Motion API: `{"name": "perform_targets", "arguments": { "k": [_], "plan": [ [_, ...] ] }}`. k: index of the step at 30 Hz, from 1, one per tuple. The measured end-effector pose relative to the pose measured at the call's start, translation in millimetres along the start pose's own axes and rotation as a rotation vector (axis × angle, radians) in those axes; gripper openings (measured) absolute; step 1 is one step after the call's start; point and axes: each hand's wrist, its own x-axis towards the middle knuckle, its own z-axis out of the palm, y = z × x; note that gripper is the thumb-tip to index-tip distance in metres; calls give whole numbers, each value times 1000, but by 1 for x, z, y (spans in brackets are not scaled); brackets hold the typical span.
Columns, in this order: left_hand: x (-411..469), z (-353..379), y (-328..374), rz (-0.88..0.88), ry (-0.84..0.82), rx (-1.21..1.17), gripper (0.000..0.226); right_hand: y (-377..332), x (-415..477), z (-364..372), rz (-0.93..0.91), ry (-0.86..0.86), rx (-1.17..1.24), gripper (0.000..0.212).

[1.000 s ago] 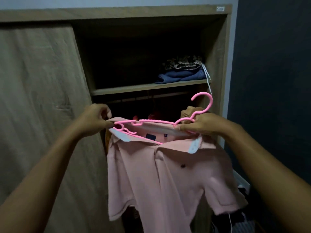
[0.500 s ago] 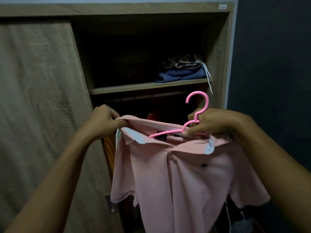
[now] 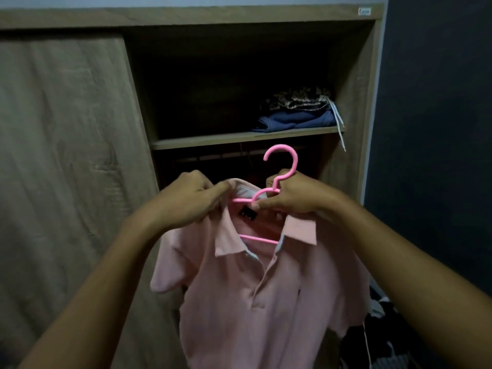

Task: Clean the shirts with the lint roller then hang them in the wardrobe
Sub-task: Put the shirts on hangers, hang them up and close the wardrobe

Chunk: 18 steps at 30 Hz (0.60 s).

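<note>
A pink polo shirt (image 3: pixel 255 296) hangs on a pink plastic hanger (image 3: pixel 282 166) in front of the open wardrobe (image 3: pixel 239 20). My right hand (image 3: pixel 295 198) grips the hanger just below its hook, which points up toward the dim hanging rail (image 3: pixel 213 157). My left hand (image 3: pixel 191 201) pinches the shirt's collar and shoulder at the hanger's left end. The hanger's lower bar shows inside the open neck. No lint roller is in view.
A wooden shelf (image 3: pixel 202 141) carries folded clothes (image 3: pixel 295 115) with a white cord hanging over its right end. The sliding door (image 3: pixel 66 155) covers the wardrobe's left half. A dark wall (image 3: pixel 436 129) stands on the right. Dark clutter (image 3: pixel 380 342) lies low right.
The shirt has settled onto the hanger, its collar now folded down over it. The hanger has turned upright, hook higher. My left hand has moved in toward the collar.
</note>
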Motion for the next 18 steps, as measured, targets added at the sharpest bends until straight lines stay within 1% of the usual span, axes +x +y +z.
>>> {"name": "perform_targets", "arguments": {
  "k": [2, 3, 4, 6, 7, 9, 11, 12, 14, 15, 18],
  "plan": [
    [7, 1, -16, 61, 202, 152, 72, -7, 0, -2, -32, 15, 61, 41],
    [9, 3, -23, 110, 243, 207, 68, -10, 1, -3, -46, 19, 73, 42],
    [11, 6, -29, 151, 223, 229, 64, -12, 2, -4, -55, 26, 80, 45],
    [14, 17, -41, 189, 82, 214, 58, -14, 2, -5, -60, 38, 91, 46],
    [13, 21, -45, 178, 21, 204, 56, -14, 2, -6, -64, 41, 103, 45],
    [16, 27, -54, 143, -49, 195, 61, -12, 0, -7, -68, 15, 106, 39],
    [18, 30, -59, 119, -91, 185, 66, -7, -4, -8, -70, -38, -15, 32],
    [19, 30, -61, 115, -93, 181, 61, -4, -6, -10, -74, -53, -104, 31],
    [19, 28, -62, 93, -37, 186, 48, 6, -10, -16, -56, -57, -215, 35],
    [20, 25, -63, 75, 0, 198, 48, 11, -11, -19, -36, -57, -235, 32],
    [24, 19, -69, 39, 68, 251, 51, 21, -15, -24, 17, -22, -245, 14]
  ]
}}
